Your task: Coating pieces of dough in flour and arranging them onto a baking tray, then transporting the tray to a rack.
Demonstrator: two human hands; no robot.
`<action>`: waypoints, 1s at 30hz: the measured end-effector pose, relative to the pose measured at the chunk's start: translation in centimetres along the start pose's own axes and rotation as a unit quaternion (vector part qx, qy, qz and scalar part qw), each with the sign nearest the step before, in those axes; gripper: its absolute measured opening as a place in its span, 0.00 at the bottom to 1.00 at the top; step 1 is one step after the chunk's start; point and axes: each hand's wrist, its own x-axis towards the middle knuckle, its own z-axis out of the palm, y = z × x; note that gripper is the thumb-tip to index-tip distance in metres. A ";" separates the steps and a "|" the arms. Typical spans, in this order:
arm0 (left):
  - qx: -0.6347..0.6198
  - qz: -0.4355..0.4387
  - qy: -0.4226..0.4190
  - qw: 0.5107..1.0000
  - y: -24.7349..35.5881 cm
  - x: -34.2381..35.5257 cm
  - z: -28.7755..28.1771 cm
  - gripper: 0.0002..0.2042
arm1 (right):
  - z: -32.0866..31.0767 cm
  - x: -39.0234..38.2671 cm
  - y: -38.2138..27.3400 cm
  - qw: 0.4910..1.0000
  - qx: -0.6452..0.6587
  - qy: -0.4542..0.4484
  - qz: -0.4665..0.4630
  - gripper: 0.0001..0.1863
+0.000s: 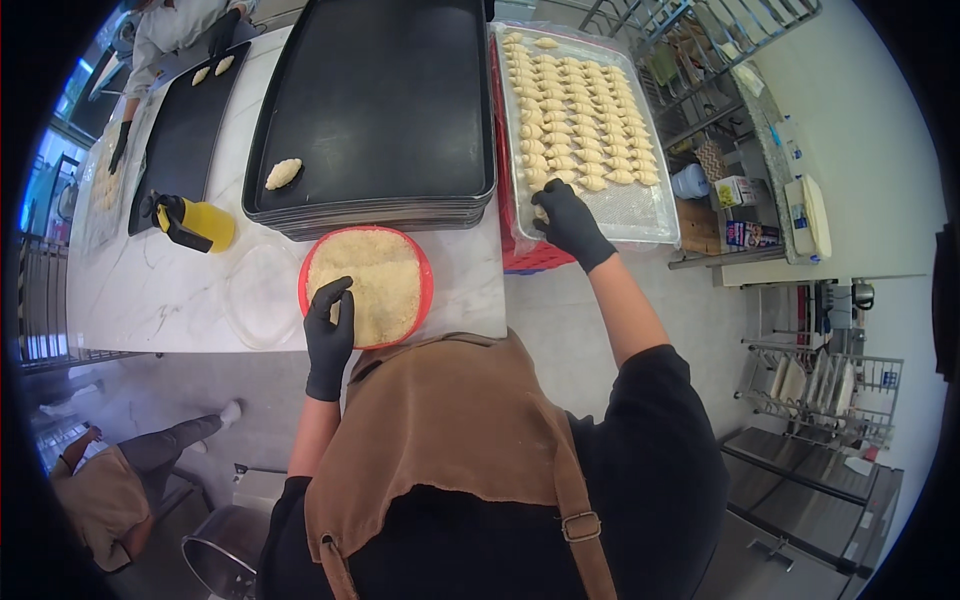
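My left hand [330, 328], in a black glove, hovers at the left side of a red round container [424, 300] filled with pale, crumbly topping [385, 275]. Its fingers are bent with the thumb apart, and nothing shows in them. My right hand [568, 218], also gloved, reaches over the near left corner of a metal tray [640, 225]. Its fingers close on a small unbaked dough roll [541, 212], partly hidden by the hand. Rows of similar rolled dough pieces [585, 120] fill the tray's far part. One crumb-coated roll [284, 174] lies on the top black baking tray [385, 110].
Red crates [540, 258] support the metal tray. On the marble table [270, 335] are a yellow spray bottle [200, 222] and a clear round lid [265, 295]. Another gloved person [185, 25] works by a black tray [185, 140] at far left; someone else [105, 495] is lower left.
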 end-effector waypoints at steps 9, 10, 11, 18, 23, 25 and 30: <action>-0.002 0.021 -0.025 0.999 1.0 0.4 1.0 0.11 | 3.4 -2.9 -2.1 0.967 0.053 0.175 0.175 0.17; -0.001 0.020 -0.031 0.999 1.3 0.4 1.1 0.10 | 3.9 -3.1 -2.3 0.958 0.051 0.209 0.189 0.17; -0.002 0.022 -0.034 0.999 1.4 0.4 1.4 0.10 | 4.2 -3.5 -2.4 0.947 0.048 0.244 0.204 0.16; -0.026 0.036 -0.112 0.993 3.4 1.9 3.8 0.13 | 2.5 -6.3 -3.7 0.756 0.447 0.353 0.321 0.17; 0.016 0.158 -0.215 0.963 8.6 4.8 7.8 0.28 | -1.2 -6.0 -9.3 0.681 0.624 0.257 0.283 0.20; 0.029 0.183 -0.218 0.958 10.9 5.9 9.4 0.30 | -1.9 -5.6 -11.7 0.658 0.683 0.196 0.249 0.21; 0.011 0.297 -0.228 0.927 12.0 7.4 11.9 0.31 | -2.1 -6.1 -14.7 0.650 0.709 0.135 0.236 0.26</action>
